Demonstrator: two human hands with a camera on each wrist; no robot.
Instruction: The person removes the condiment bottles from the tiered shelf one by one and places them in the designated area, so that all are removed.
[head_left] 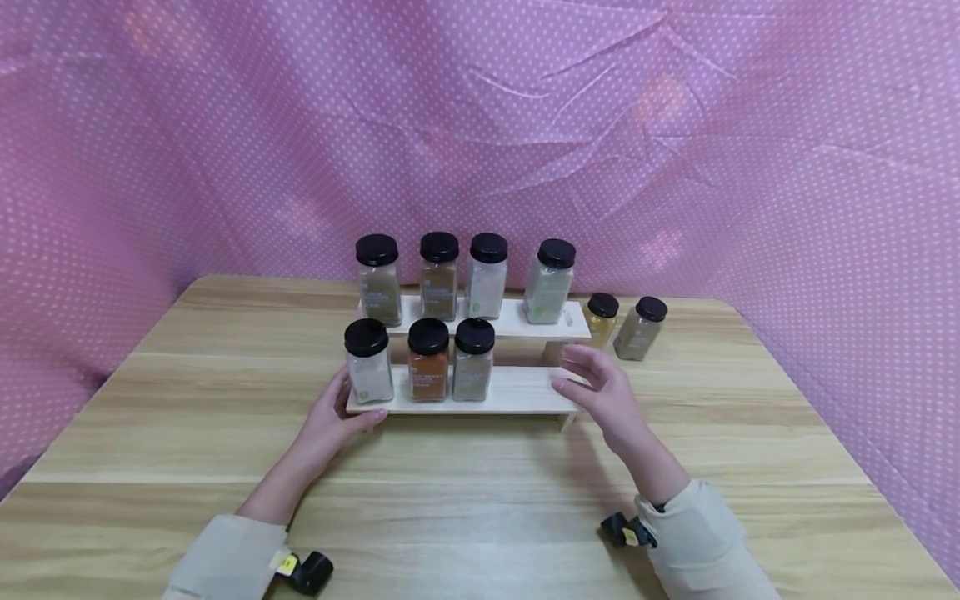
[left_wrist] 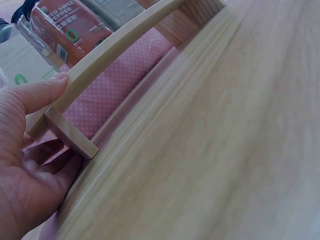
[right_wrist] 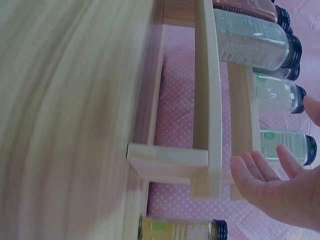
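Note:
A two-tier wooden rack (head_left: 525, 390) stands on the table with black-lidded spice jars on both levels. My left hand (head_left: 330, 421) grips the left end of its lower shelf; in the left wrist view the thumb (left_wrist: 47, 92) lies along the front edge and the fingers curl beneath, by the short leg (left_wrist: 72, 134). Beside that hand is a jar of white contents (head_left: 371, 375), then a red-orange jar (head_left: 428, 375) and a grey-beige jar (head_left: 472, 375). My right hand (head_left: 603, 396) hovers at the lower shelf's right end, fingers loosely bent and holding nothing.
Several jars line the upper shelf, among them a brown one (head_left: 381, 296) at left and a pale green one (head_left: 549, 292) at right. Right of the rack, a yellow jar (head_left: 602, 325) and a grey-brown jar (head_left: 640, 333) stand on the table. Pink dotted cloth (head_left: 480, 125) hangs behind.

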